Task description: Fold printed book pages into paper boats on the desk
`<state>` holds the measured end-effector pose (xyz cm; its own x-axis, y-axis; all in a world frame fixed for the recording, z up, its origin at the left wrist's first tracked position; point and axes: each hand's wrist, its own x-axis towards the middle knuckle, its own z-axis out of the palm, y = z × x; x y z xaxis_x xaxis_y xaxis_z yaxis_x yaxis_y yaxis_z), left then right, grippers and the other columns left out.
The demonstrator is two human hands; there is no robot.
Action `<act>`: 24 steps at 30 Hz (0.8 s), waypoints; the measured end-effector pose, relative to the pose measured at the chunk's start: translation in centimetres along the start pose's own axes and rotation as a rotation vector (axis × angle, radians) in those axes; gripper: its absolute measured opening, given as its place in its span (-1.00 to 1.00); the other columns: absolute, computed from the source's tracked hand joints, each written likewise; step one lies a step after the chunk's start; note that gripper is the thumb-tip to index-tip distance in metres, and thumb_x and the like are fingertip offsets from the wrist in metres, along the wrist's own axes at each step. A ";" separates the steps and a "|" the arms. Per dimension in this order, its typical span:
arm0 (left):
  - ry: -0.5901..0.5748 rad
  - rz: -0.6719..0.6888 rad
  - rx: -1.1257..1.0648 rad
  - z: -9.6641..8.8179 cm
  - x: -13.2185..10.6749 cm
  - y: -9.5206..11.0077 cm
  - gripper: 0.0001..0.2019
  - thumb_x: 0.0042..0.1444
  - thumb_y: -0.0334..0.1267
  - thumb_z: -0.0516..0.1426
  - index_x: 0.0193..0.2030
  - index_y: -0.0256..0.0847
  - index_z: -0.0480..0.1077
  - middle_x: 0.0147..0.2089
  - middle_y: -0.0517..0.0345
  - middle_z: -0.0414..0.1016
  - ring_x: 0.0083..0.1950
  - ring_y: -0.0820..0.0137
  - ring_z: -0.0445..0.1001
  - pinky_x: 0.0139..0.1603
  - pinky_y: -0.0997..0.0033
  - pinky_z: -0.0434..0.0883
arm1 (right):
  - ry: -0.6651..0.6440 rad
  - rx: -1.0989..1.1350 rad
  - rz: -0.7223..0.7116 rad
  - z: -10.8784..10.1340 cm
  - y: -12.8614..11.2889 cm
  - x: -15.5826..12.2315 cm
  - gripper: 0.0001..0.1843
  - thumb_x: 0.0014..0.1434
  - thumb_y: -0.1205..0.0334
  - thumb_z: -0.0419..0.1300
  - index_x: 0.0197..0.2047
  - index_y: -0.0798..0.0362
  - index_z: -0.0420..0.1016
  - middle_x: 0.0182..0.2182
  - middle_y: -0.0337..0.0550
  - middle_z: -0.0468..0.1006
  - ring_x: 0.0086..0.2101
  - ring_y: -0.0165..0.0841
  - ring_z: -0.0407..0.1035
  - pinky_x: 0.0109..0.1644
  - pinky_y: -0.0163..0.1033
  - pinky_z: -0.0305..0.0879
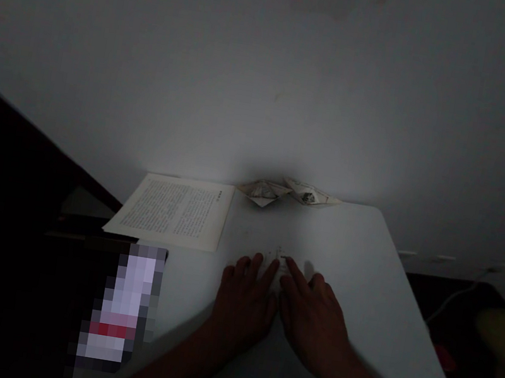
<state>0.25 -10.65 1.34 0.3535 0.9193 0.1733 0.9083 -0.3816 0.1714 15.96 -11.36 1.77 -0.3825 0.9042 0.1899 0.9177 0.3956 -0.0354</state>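
My left hand (244, 299) lies flat on the white table (365, 264), fingers stretched out over a small pale piece of paper (279, 268) that is mostly hidden under both hands. My right hand (311, 316) lies flat beside it, fingers extended and touching the same paper. Two folded paper boats (264, 192) (310, 193) sit at the table's far edge against the wall.
A printed page (177, 210) lies at the table's back left. A blurred-out object (122, 312) is at the front left. A white cable (456, 298) runs on the dark floor to the right. The room is dim.
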 end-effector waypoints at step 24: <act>0.164 0.033 -0.350 -0.6 3.8 -4.8 -0.68 0.09 -0.14 0.13 -0.05 -0.23 0.38 -0.07 -0.05 0.33 -0.04 0.23 0.33 0.01 0.13 0.35 | 0.024 0.341 -0.082 0.6 5.3 5.8 -0.52 0.20 0.05 0.09 0.14 0.07 0.34 0.12 0.02 0.37 0.09 -0.15 0.25 0.18 0.03 0.17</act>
<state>-2.85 -5.37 1.73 0.3154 0.8890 0.3319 0.7557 -0.4469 0.4788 18.48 -3.90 2.06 -0.4476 0.8646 0.2282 0.7936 0.5017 -0.3442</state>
